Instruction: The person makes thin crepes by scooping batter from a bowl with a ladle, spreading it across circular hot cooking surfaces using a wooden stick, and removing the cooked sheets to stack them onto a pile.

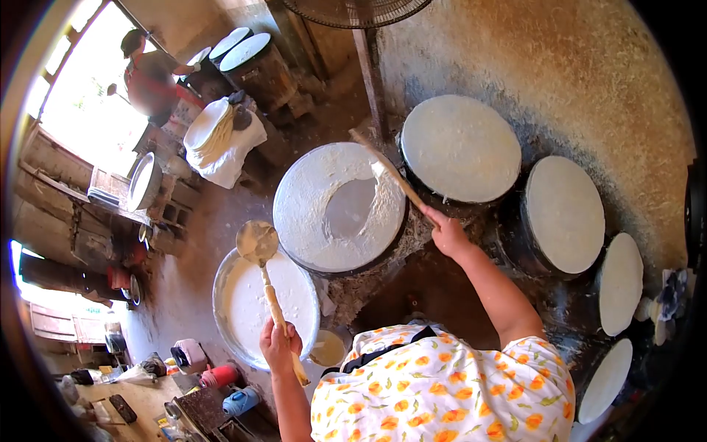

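Note:
My left hand (280,346) is closed around the long wooden handle of a ladle (258,241). The ladle's coated bowl hangs over the upper rim of a wide basin (317,303) holding white batter. Wrapped round a flat wooden stick (394,175) is my right hand (448,233). That stick reaches over the right edge of a round griddle (346,208). White batter (303,202) covers the griddle's outer part, thick and lumpy around a bare grey middle. The stick's far end points toward the griddle's upper edge; I cannot tell whether it touches the batter.
More round drum tops, including one white top (461,149) and another (564,215), curve along the wall to the right. A stack of flat rounds (208,129) lies on white cloth. Another person (151,81) stands at the back left. A small bucket (328,349) sits beside the basin.

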`<action>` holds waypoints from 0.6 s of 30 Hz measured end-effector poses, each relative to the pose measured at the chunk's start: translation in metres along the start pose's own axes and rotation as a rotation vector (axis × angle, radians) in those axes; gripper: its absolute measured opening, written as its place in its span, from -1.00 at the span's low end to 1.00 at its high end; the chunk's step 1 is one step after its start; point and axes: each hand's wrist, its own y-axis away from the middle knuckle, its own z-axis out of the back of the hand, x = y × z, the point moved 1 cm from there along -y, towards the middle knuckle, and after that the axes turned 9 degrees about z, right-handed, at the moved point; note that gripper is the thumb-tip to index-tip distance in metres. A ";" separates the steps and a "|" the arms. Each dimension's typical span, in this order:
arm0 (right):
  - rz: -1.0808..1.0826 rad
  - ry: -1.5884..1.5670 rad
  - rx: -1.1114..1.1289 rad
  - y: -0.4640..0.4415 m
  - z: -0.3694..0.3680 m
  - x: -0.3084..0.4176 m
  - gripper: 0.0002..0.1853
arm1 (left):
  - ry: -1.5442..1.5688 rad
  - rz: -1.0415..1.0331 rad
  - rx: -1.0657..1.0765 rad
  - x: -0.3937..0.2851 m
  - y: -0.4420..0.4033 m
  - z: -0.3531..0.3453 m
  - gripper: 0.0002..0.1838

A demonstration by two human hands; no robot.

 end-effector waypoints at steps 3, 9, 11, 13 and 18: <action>-0.070 0.015 -0.030 0.004 0.008 0.004 -0.34 | -0.012 0.003 0.006 0.002 0.001 0.001 -0.81; -0.173 0.116 0.178 0.028 0.016 0.016 -0.33 | -0.003 0.016 0.024 0.005 -0.003 -0.003 -0.82; -0.113 0.084 0.155 0.035 0.010 0.010 -0.34 | -0.016 0.022 0.022 0.006 -0.003 -0.005 -0.82; 0.043 0.016 0.077 0.037 0.008 0.011 -0.35 | -0.008 0.020 0.030 0.006 -0.004 -0.005 -0.83; -0.053 -0.026 0.021 0.025 0.015 0.006 -0.37 | -0.037 0.026 0.042 0.007 -0.005 -0.002 -0.84</action>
